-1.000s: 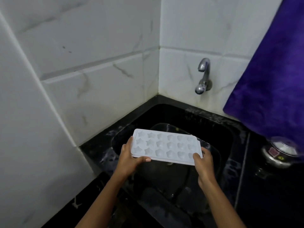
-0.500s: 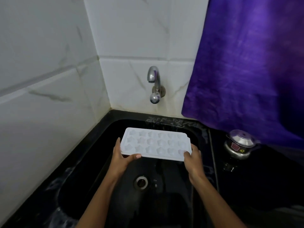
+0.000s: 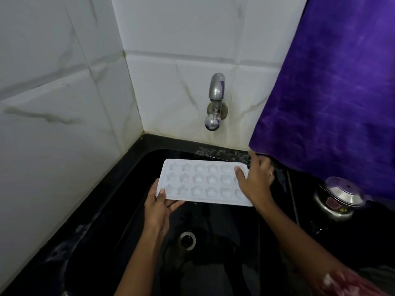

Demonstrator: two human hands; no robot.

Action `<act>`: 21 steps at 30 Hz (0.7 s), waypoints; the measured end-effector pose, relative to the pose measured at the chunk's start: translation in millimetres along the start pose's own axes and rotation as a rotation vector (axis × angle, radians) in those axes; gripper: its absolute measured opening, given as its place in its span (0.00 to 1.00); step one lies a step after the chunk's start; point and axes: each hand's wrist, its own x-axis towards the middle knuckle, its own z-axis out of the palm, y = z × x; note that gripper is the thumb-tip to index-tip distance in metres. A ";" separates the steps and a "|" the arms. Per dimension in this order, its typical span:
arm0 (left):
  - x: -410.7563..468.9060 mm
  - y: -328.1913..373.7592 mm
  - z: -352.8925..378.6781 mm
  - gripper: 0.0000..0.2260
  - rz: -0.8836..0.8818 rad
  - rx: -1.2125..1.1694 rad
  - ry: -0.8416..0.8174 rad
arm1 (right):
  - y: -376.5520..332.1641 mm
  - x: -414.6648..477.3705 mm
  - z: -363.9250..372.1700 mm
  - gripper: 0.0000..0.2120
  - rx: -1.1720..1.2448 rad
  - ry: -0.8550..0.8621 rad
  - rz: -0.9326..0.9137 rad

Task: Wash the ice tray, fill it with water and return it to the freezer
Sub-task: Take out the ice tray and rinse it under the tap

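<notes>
A white ice tray [image 3: 203, 182] with star and round moulds hangs level over the black sink [image 3: 128, 199], below and in front of the steel tap [image 3: 215, 101]. No water runs from the tap. My left hand [image 3: 157, 208] grips the tray's near left corner, thumb on top and fingers underneath. My right hand [image 3: 255, 182] lies over the tray's right end with the thumb on the top face and the fingers loosely spread above the far right corner. It hides that end of the tray.
White tiled walls close the sink in at the left and back. A purple cloth [image 3: 331, 103] hangs down at the right, almost to the counter. A steel lidded pot [image 3: 339, 199] stands on the black counter to the right. The drain [image 3: 187, 240] lies below the tray.
The view has swung to face the tap. My right hand has left its grip on the tray's near right corner and moved up over the far right end. The left hand still holds.
</notes>
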 end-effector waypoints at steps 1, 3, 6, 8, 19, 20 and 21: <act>3.3 0.2 0.3 0.17 0.002 -0.007 0.003 | -11.3 14.3 0.1 0.28 0.017 0.005 -0.099; 8.1 0.6 1.7 0.17 0.008 -0.010 0.002 | -34.3 42.0 1.5 0.29 0.056 -0.019 -0.246; 17.3 -1.1 2.6 0.17 0.012 -0.002 -0.004 | -61.5 79.1 13.9 0.33 0.047 -0.080 -0.358; 22.2 -3.3 3.4 0.17 0.000 -0.003 -0.002 | -70.1 96.4 26.9 0.35 -0.044 -0.119 -0.379; 46.1 -15.5 4.9 0.15 -0.066 -0.001 -0.039 | -76.6 115.6 52.8 0.24 -0.479 -0.006 -0.532; 47.4 -16.4 5.7 0.15 -0.075 -0.006 -0.046 | -76.6 116.1 52.6 0.25 -0.491 -0.006 -0.538; 48.3 -16.8 6.8 0.15 -0.083 -0.010 -0.054 | -77.0 116.6 52.1 0.25 -0.504 -0.009 -0.540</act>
